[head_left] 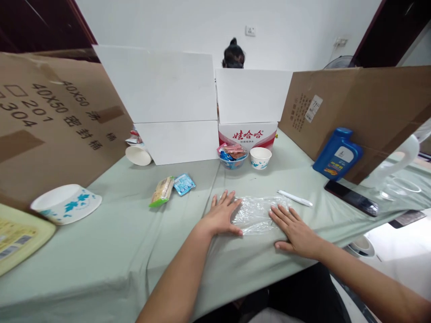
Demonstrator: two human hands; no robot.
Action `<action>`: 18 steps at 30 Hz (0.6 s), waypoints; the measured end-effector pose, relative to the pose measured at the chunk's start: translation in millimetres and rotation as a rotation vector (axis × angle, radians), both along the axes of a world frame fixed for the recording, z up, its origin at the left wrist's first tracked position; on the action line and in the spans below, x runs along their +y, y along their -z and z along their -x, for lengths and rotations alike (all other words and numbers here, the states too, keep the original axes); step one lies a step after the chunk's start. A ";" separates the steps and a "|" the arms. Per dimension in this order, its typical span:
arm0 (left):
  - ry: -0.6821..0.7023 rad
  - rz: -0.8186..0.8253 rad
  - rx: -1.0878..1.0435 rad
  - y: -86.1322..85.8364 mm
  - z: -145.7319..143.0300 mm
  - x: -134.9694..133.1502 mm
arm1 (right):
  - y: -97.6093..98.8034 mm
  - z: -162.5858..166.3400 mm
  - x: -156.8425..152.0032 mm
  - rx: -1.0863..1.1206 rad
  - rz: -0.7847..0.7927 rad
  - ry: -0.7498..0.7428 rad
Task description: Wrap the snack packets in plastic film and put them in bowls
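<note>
1. Plastic (pixel 254 215), clear and crinkled, lies flat on the bench (pixel 101 255) between the two hands I watch from afar; whether it is a single sheet or a bag, I cannot tell.
2. I see the left hand (pixel 224 215) unclenched, its fingers spread at the plastic's left side and its thumb by the near edge. It grasps nothing.
3. I see the right hand (pixel 296 231) palm down, fingers stretched onto the plastic's right side. It is likewise released, with nothing in its grasp.
4. My first worry is tearing: film that looks this thin could split if both hands press hard and pull apart.
5. Bunching is another risk. The pale green cloth (pixel 117 206) is loose and wrinkled, so a sideways push could drag it along and fold the plastic over.
6. I watch the white pen (pixel 295 198), just beyond the plastic's far right corner. An outward sweep of the right fingers could knock it away.
7. I also mind the phone (pixel 351 198), farther right and near the bench's front edge; a tug on the cloth could send it over.
8. Leftward, the snack packet (pixel 162 192) and the blue packet (pixel 184 184) lie side by side, apart from the left hand; I judge only a wide swing could scatter them.
</note>
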State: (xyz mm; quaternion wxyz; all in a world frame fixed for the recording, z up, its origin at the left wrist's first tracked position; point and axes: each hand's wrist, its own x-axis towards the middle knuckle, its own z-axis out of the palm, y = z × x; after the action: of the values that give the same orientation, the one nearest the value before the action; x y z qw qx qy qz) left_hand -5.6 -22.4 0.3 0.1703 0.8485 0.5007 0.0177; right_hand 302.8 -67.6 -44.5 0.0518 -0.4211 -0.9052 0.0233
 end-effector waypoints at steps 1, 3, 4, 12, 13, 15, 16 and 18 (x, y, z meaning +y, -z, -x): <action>0.024 -0.029 -0.033 -3.1 -3.1 -3.6 | 3.5 -3.8 -4.6 0.000 -0.032 0.013; 0.103 -0.051 -0.101 -8.7 -9.6 -11.1 | 9.4 -9.2 -11.6 0.008 -0.097 0.037; 0.135 -0.038 -0.121 -10.7 -12.2 -14.4 | 11.0 -11.6 -13.9 0.016 -0.126 0.044; 0.222 0.103 -0.193 -13.8 0.7 -13.5 | -5.8 -40.6 -18.8 0.331 -0.218 -0.026; 0.220 0.119 -0.228 -15.5 4.7 -12.8 | -8.3 -43.0 -18.8 0.391 -0.204 -0.015; 0.193 0.152 -0.309 -20.5 12.2 -12.1 | -11.5 -44.6 -18.0 0.490 -0.148 0.053; 0.164 0.169 -0.347 -23.3 15.4 -11.9 | -12.2 -43.8 -16.9 0.522 -0.110 0.108; 0.069 0.200 -0.401 -27.5 19.8 -10.9 | -12.1 -39.8 -13.3 0.553 -0.042 0.241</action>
State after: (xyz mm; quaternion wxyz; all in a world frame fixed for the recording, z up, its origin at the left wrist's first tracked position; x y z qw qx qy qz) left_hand -25.4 -33.4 27.8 0.3500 0.8236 0.4268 0.1305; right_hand 342.6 -80.9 -32.3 0.3073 -0.5019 -0.8007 0.1119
